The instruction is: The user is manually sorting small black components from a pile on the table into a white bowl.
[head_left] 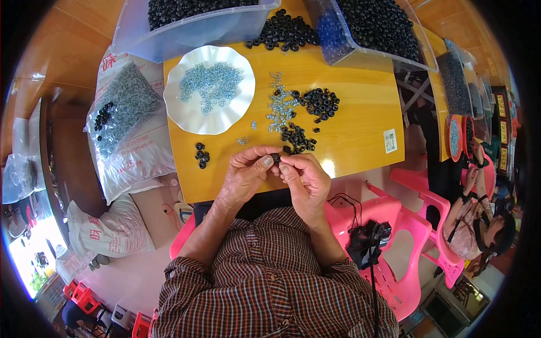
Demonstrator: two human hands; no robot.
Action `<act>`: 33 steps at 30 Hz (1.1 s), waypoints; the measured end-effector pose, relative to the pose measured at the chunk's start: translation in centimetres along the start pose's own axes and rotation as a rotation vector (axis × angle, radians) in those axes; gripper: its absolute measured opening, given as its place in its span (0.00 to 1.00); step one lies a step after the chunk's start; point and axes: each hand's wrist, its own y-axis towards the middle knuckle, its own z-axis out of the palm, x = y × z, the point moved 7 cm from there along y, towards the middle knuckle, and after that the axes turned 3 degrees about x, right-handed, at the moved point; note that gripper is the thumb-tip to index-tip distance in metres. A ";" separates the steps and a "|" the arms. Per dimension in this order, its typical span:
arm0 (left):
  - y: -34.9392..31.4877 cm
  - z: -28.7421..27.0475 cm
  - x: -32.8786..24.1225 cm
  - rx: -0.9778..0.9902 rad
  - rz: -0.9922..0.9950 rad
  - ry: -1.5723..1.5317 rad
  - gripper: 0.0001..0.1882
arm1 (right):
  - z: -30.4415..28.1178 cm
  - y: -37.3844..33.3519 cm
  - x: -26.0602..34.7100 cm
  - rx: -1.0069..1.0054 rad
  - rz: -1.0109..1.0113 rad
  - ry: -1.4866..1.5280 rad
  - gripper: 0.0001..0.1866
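Note:
Above the table's near edge, a small black ring-shaped plastic part [275, 158] is pinched between thumb and forefinger of my left hand [248, 176]. My right hand [309, 183] meets it from the other side, thumb and fingers closed at the part; whether a small clear piece is also in them is hidden. Just beyond my fingertips lies a pile of black parts [298, 138], with another black pile [319, 103] farther off. Small clear bluish pieces [280, 115] are scattered to their left. A few black parts [202, 156] sit left of my left hand.
A white scalloped plate [225, 122] of clear pieces stands on the yellow table [360, 124]. Two clear bins [211, 34] [369, 53] of black parts stand at the back. Sacks [138, 158] lie left, pink chairs [403, 242] right. Another person [479, 225] sits far right.

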 end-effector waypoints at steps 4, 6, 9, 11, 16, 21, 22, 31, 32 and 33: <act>0.0 0.3 0.2 0.027 -0.045 -0.079 0.13 | 0.2 -0.2 -0.8 -0.002 0.149 0.293 0.07; 0.0 0.3 0.3 0.022 -0.047 -0.087 0.13 | 0.2 -0.2 -1.0 0.001 0.158 0.300 0.07; 0.1 0.3 0.3 0.017 -0.050 -0.094 0.13 | 0.3 -0.3 -1.2 -0.002 0.177 0.327 0.07; 0.0 0.4 0.2 0.018 -0.058 -0.104 0.13 | 0.4 -0.2 -1.1 -0.008 0.186 0.348 0.07; 0.0 0.4 0.3 0.051 -0.050 -0.010 0.13 | 0.1 -0.4 -2.4 -0.028 0.331 0.362 0.05; -0.1 0.4 0.0 0.035 -0.033 0.063 0.12 | 0.1 -0.4 -2.5 -0.032 0.346 0.359 0.06; -0.1 0.5 0.0 0.028 -0.041 0.037 0.12 | 0.2 -0.4 -2.5 -0.007 0.348 0.370 0.06; -0.2 -0.3 0.3 -0.018 -0.067 -0.065 0.11 | -6.1 2.0 -0.2 -0.365 -0.062 -0.585 0.08; -0.2 -0.2 0.3 -0.015 -0.065 -0.071 0.11 | -6.5 2.2 -0.6 -0.367 -0.064 -0.588 0.08; -0.1 -0.1 0.3 -0.012 -0.065 -0.072 0.11 | -6.6 2.4 -0.9 -0.346 -0.114 -0.657 0.09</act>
